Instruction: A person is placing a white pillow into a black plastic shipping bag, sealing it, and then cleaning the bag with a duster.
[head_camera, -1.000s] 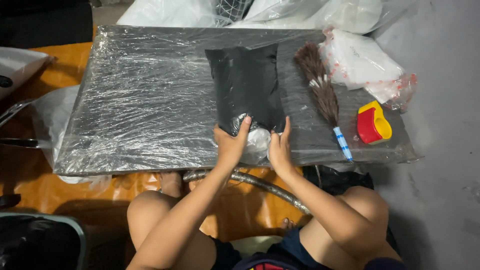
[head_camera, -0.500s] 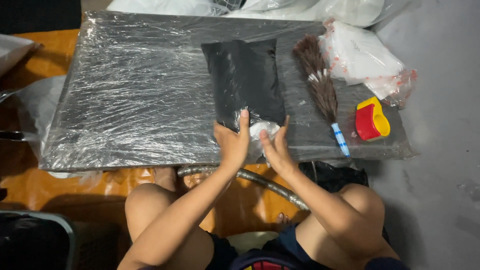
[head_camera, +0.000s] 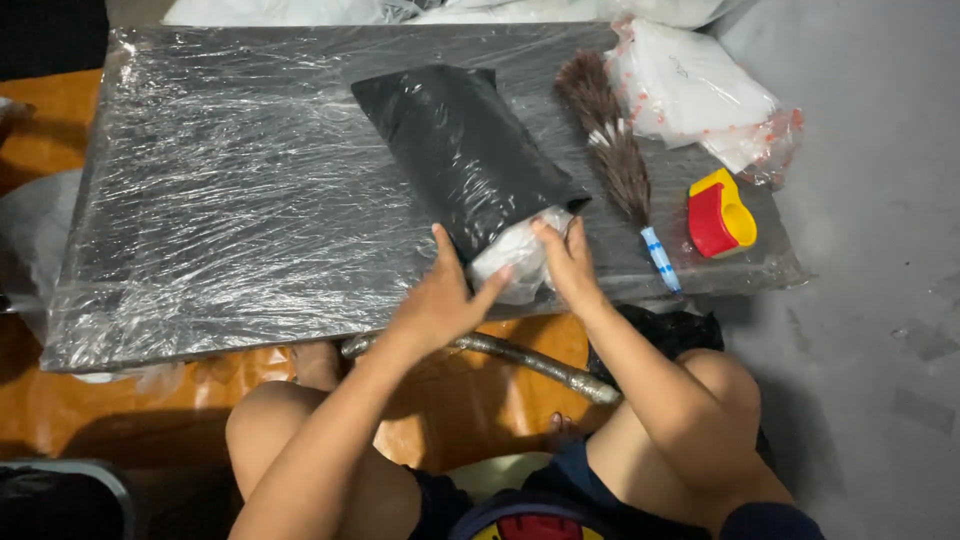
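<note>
Nearest, bare knees over orange sheeting and a ribbed metal hose (head_camera: 520, 357). Then left hand (head_camera: 440, 295) and right hand (head_camera: 570, 262), fingers spread, pressed against a white bundle (head_camera: 515, 262) protruding from a tilted black bag (head_camera: 455, 150) on a film-wrapped dark board (head_camera: 230, 200). Farther right, feather duster (head_camera: 610, 150), red-and-yellow tape dispenser (head_camera: 718, 212), clear bags (head_camera: 700, 95), grey floor.

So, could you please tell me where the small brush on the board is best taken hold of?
Grip the brush by its blue-and-white handle, coming from the near right. The handle end points toward the board's near edge and lies clear, while the bristles run close beside the black bag.
</note>
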